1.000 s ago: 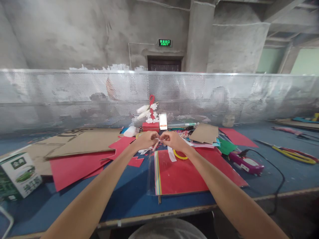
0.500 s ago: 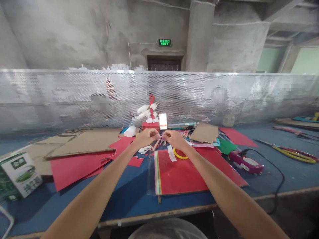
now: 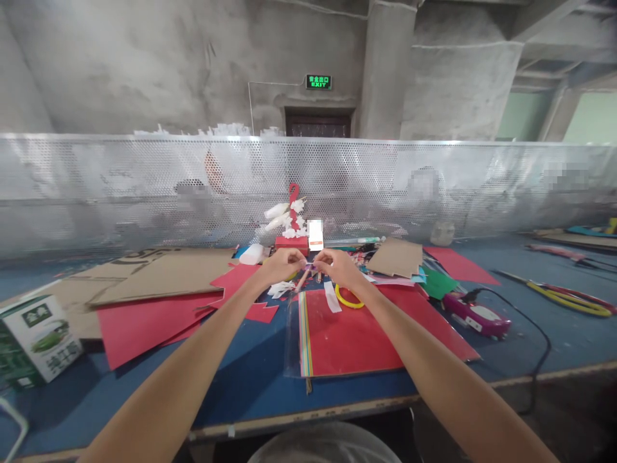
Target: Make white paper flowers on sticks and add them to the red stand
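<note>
My left hand [image 3: 284, 263] and my right hand [image 3: 335, 265] meet over the middle of the table, fingertips pinched. Between them is a small, thin whitish-purple piece [image 3: 310, 265], too small to name; both hands hold an end. Just below the fingertips lies a pale stick-like piece [image 3: 303, 281]. White paper scraps [image 3: 282, 290] are beside my left wrist. Under my right forearm lie a yellow ring [image 3: 348, 299], a white paper strip [image 3: 332, 298] and a clear-wrapped pack of red paper [image 3: 351, 341]. Behind my hands stands a red hook-shaped piece with white flowers [image 3: 294, 212] on a red base.
Cardboard sheets [image 3: 164, 276] and red paper [image 3: 159, 321] cover the left side, near a green-and-white carton [image 3: 43, 341]. A purple corded device [image 3: 476, 315] and yellow-red handled scissors [image 3: 563, 298] lie right. A lit phone-like screen [image 3: 315, 236] stands behind; a perforated metal screen [image 3: 231, 193] borders the back.
My fingertips have drawn slightly apart, and more of the small whitish-purple piece shows between them. The forearms and the things on the table look the same.
</note>
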Demonstrator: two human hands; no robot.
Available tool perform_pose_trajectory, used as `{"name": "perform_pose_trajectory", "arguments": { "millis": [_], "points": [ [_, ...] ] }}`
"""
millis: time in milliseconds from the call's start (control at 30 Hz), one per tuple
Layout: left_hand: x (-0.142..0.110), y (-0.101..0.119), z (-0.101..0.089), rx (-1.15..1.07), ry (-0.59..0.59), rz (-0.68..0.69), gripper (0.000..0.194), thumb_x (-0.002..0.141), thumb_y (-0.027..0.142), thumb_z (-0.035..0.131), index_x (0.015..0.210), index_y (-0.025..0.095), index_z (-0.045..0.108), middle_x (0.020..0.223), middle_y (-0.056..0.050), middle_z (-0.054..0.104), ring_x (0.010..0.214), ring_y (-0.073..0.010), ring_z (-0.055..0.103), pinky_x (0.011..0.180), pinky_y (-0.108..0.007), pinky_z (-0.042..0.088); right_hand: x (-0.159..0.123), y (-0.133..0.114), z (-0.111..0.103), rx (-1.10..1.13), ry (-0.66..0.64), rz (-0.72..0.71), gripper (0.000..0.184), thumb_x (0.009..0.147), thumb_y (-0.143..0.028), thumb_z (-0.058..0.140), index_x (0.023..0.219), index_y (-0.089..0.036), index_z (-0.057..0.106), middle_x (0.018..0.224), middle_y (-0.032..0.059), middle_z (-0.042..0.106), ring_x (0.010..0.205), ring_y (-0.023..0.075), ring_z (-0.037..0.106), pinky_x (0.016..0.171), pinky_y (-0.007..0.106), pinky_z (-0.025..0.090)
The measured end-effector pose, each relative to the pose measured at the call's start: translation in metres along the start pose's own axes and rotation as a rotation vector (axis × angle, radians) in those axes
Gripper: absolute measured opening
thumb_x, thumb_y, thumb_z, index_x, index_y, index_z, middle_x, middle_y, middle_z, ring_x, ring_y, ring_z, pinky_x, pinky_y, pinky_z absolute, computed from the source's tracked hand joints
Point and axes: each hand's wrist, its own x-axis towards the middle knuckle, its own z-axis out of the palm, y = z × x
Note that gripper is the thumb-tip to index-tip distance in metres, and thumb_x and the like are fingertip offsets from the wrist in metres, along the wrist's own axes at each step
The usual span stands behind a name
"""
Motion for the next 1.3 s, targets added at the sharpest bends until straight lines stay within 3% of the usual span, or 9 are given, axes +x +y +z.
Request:
{"name": "perform_pose_trajectory", "arguments": {
  "millis": [333, 533, 800, 933, 1033, 1100, 1200, 1300],
  "points": [
    [-0.001, 0.004, 0.000, 0.008, -0.007, 0.022, 0.027, 0.080, 0.040, 0.057, 0.085, 0.014, 0.064, 0.076, -0.005, 0.068, 0.066, -0.0153, 0.060, 0.061, -0.025, 0.045, 0.000, 0.001, 0.002, -0.061, -0.095, 0.040, 0.034, 0.095, -0.030, 0.044, 0.070, -0.016, 0.062, 0.064, 0.0012, 0.066, 0.056, 0.0110, 0.058, 0.058, 0.020, 0.039],
    [-0.006, 0.003, -0.003, 0.112, -0.037, -0.022, 0.029, 0.078, 0.044, 0.060, 0.085, 0.017, 0.067, 0.069, -0.004, 0.067, 0.062, -0.0162, 0.060, 0.054, -0.023, 0.042, -0.003, -0.002, 0.002, 0.016, -0.130, -0.015, 0.017, 0.086, -0.030, 0.060, 0.091, -0.018, 0.070, 0.085, 0.0039, 0.073, 0.075, 0.0154, 0.067, 0.070, 0.023, 0.047],
    [-0.004, 0.001, 0.002, 0.075, -0.100, -0.001, 0.027, 0.076, 0.043, 0.062, 0.084, 0.017, 0.066, 0.074, -0.005, 0.070, 0.065, -0.0168, 0.064, 0.059, -0.024, 0.045, -0.004, 0.003, 0.006, -0.005, -0.181, -0.020, 0.016, 0.082, -0.029, 0.064, 0.089, -0.017, 0.072, 0.083, 0.0051, 0.074, 0.076, 0.0175, 0.068, 0.070, 0.025, 0.048],
    [-0.004, -0.002, -0.005, 0.103, -0.106, -0.025, 0.032, 0.078, 0.047, 0.059, 0.090, 0.018, 0.065, 0.083, -0.007, 0.072, 0.068, -0.0179, 0.064, 0.060, -0.025, 0.044, -0.003, 0.006, 0.006, -0.059, -0.165, -0.031, 0.017, 0.083, -0.030, 0.063, 0.089, -0.017, 0.073, 0.083, 0.0049, 0.074, 0.075, 0.0168, 0.067, 0.069, 0.025, 0.047],
    [-0.007, -0.010, -0.017, 0.274, -0.067, -0.083, 0.031, 0.078, 0.047, 0.058, 0.091, 0.020, 0.063, 0.088, -0.008, 0.071, 0.072, -0.0201, 0.065, 0.062, -0.026, 0.042, -0.002, 0.007, 0.005, -0.091, -0.140, -0.023, 0.018, 0.083, -0.031, 0.064, 0.087, -0.017, 0.074, 0.082, 0.0050, 0.073, 0.072, 0.0161, 0.065, 0.068, 0.024, 0.046],
    [-0.010, -0.018, -0.025, 0.484, -0.003, -0.182, 0.026, 0.072, 0.043, 0.064, 0.086, 0.021, 0.062, 0.080, -0.006, 0.069, 0.071, -0.0216, 0.064, 0.062, -0.026, 0.040, -0.002, 0.007, 0.004, -0.092, -0.140, -0.019, 0.018, 0.083, -0.031, 0.064, 0.087, -0.017, 0.074, 0.082, 0.0055, 0.073, 0.072, 0.0161, 0.065, 0.067, 0.024, 0.045],
    [-0.013, -0.027, -0.032, 0.656, -0.072, -0.295, 0.026, 0.065, 0.041, 0.069, 0.081, 0.023, 0.061, 0.069, -0.003, 0.067, 0.067, -0.0214, 0.062, 0.063, -0.026, 0.039, -0.003, 0.007, 0.004, -0.070, -0.157, -0.005, 0.019, 0.082, -0.033, 0.066, 0.089, -0.017, 0.074, 0.082, 0.0058, 0.073, 0.074, 0.0165, 0.065, 0.066, 0.024, 0.045],
    [-0.014, -0.028, -0.035, 0.708, -0.131, -0.323, 0.024, 0.064, 0.036, 0.069, 0.083, 0.023, 0.064, 0.075, -0.003, 0.069, 0.069, -0.0204, 0.062, 0.066, -0.026, 0.041, -0.004, 0.005, 0.003, -0.056, -0.167, 0.001, 0.020, 0.081, -0.035, 0.067, 0.088, -0.017, 0.073, 0.082, 0.0056, 0.073, 0.075, 0.0166, 0.065, 0.067, 0.024, 0.045]
  ]
}}
